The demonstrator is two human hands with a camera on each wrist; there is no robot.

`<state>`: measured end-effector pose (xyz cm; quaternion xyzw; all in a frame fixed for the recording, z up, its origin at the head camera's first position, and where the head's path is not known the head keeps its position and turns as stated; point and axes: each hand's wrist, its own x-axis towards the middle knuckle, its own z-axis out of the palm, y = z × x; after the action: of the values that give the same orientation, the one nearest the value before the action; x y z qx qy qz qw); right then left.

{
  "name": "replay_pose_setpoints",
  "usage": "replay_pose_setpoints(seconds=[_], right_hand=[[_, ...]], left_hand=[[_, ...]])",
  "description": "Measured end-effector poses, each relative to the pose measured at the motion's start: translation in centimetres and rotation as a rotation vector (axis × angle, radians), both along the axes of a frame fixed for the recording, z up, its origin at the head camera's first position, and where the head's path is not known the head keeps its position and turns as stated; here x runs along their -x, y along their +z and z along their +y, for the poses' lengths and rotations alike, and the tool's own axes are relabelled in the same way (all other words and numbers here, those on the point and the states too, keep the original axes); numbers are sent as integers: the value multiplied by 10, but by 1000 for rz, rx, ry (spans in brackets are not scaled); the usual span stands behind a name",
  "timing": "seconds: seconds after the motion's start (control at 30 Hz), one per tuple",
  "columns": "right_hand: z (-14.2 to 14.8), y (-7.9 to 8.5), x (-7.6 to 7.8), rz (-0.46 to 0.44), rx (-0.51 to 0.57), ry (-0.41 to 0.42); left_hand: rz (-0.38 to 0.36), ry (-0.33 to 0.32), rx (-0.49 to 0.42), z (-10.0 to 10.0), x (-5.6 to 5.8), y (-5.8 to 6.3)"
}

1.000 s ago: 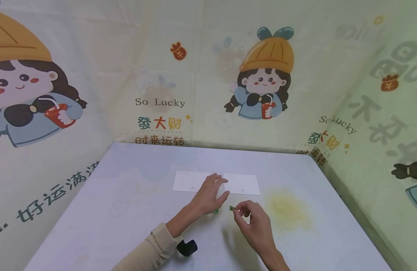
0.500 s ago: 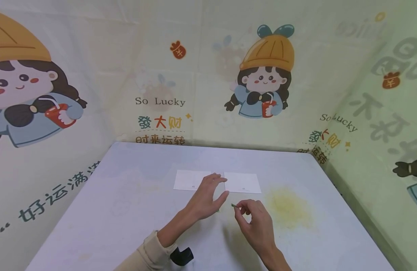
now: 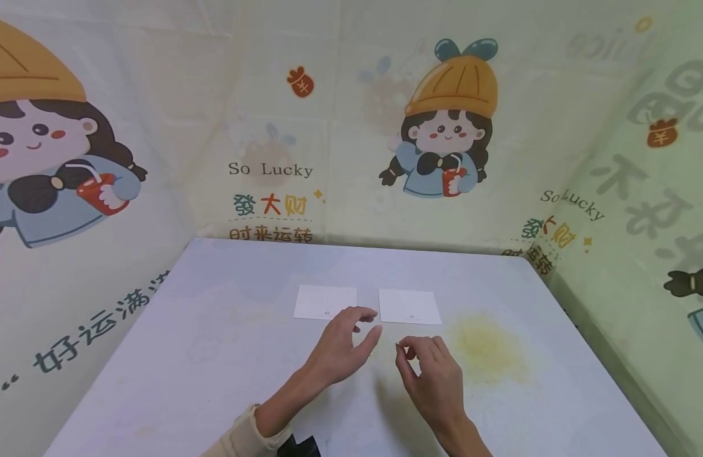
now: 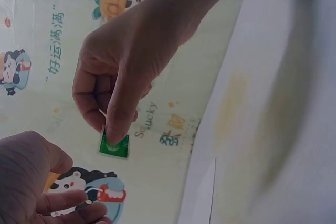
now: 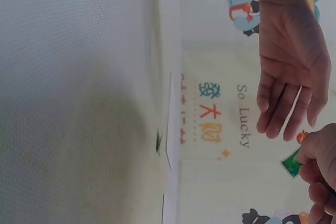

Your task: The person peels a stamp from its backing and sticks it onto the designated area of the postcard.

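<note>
My right hand pinches a small green stamp-like square between thumb and fingertip, held up off the table. It has a pale border and a lighter pattern; in the head view it is nearly edge-on. Opposite it, my left hand hovers with relaxed, slightly bent fingers, holding nothing; the right wrist view shows its bare palm. Another green piece lies on the table, mostly hidden by the left hand in the head view. Just beyond the hands lie two white rectangular cards, a left card and a right card.
The white table reaches back to a wall hung with printed cloth, which also runs along both sides. A yellowish stain marks the table at right. A black object shows beneath the left sleeve.
My left hand has drawn back from the cards, uncovering the gap between them. The green square in my right hand has turned edge-on to the head view. The right hand has barely shifted.
</note>
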<state>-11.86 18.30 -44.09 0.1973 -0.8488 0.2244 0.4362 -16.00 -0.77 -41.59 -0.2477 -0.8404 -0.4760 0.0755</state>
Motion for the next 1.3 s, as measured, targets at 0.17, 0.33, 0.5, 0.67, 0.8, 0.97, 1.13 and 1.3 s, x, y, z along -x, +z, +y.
replay_pose_setpoints(seconds=[0.17, 0.33, 0.5, 0.67, 0.8, 0.97, 1.13, 1.3], right_hand=[[-3, 3, 2, 116, -41, 2], [-5, 3, 4, 188, -90, -2], [-6, 3, 4, 212, -116, -5], [-8, 4, 3, 256, -125, -1], [-9, 6, 3, 282, -138, 8], [-11, 7, 2, 302, -141, 17], [-12, 8, 2, 315, -139, 24], [-12, 7, 1, 312, -147, 22]], left_hand=[[-56, -6, -29, -1, -5, 0], [-140, -52, -66, -1, -9, -2], [-205, -109, -130, 0, -11, -4], [-256, -139, -174, 0, -12, -4], [-282, -146, -198, 0, -14, -1], [-293, -150, -213, 0, -15, 1], [-292, -155, -221, 1, -15, 1], [-305, -152, -219, 1, -15, 0]])
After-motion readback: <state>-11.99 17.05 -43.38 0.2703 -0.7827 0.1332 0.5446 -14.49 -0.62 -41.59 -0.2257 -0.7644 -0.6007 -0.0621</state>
